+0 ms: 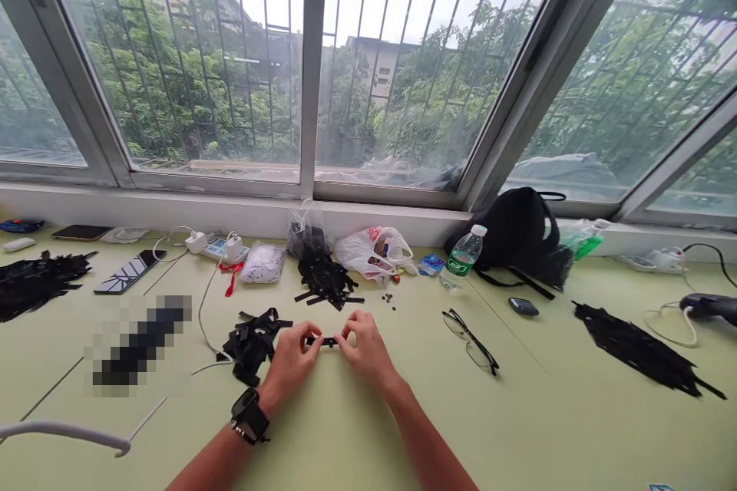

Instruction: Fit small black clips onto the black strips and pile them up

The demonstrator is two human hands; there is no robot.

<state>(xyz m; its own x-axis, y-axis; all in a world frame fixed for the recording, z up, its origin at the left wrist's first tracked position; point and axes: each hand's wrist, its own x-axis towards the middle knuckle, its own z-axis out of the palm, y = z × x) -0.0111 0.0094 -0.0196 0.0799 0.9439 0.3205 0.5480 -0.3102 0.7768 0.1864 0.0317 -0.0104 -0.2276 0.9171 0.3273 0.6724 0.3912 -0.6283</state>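
A short black strip (328,341) with small dots along it is stretched between my two hands, just over the table. My left hand (292,357), with a black watch on its wrist, pinches the strip's left end. Its right end sits between the thumb and fingers of my right hand (365,347). Beside my left hand lies a loose pile of black strips (249,345). Farther back, a second heap of black strips (325,278) spills from a clear plastic bag (308,230). Several small dark round pieces (389,299) are scattered beyond my right hand.
Eyeglasses (470,341) and a water bottle (461,259) stand to the right, near a black backpack (507,234). More black strips (639,349) lie far right, others (43,282) far left. A white cable (201,314) crosses the left side near a phone (130,272).
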